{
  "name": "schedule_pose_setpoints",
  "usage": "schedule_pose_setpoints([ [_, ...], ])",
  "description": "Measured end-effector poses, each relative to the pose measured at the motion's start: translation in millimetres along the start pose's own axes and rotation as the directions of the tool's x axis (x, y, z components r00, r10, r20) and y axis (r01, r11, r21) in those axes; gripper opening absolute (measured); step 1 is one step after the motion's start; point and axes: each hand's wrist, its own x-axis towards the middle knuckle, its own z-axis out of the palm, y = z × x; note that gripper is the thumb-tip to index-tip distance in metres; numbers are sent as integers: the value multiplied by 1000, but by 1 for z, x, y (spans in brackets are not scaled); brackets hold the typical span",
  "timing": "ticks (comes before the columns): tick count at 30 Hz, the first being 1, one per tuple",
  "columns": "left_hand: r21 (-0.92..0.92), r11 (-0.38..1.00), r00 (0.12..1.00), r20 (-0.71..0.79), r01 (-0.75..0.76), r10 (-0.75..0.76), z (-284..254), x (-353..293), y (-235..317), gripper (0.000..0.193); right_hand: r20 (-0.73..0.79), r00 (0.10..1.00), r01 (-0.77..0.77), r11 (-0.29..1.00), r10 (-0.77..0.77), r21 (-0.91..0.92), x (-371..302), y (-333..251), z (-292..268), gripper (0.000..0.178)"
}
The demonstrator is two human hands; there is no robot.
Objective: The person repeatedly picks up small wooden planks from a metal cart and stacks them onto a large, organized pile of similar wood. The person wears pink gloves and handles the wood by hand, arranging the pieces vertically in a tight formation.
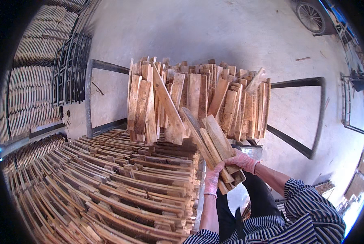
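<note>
Both my hands, in pink knit gloves, grip a small bundle of wooden boards (215, 143) held slanting in front of my body. My left hand (213, 179) is closed on the near left side of the bundle. On its right side, my right hand (243, 160) wraps round the same boards. The far ends of the boards reach up toward a large heap of upright planks (194, 95) just beyond. Some of these planks lean across the others. My palms are hidden behind the wood.
Stacked layers of wooden strips (121, 179) fill the near left. A dark metal frame (318, 118) extends on both sides of the heap. Black metal racks (71, 69) and more strip stacks (33, 93) stand far left. A spoked wheel (311, 18) is at the far right.
</note>
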Motion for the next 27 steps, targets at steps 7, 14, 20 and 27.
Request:
schedule_pose_setpoints([
  [7, 49, 991, 979, 174, -121, 111, 16, -148, 3, 100, 220, 972, 4, 943, -82, 332, -156, -55, -2, 82],
  [14, -99, 911, 914, 22, -401, 405, 27, -247, 38, 105, 386, 859, 379, 925, -335, -40, -210, -112, 54, 85],
  [20, -331, 727, 795, -157, -602, 587, -46, -342, 134, 99, 609, 697, 650, 691, -378, -315, -337, -184, 185, 85],
  [27, -387, 436, 548, -251, -813, 798, -152, -464, 93, 124, 791, 509, 788, 554, -338, -270, -423, -134, 330, 94],
])
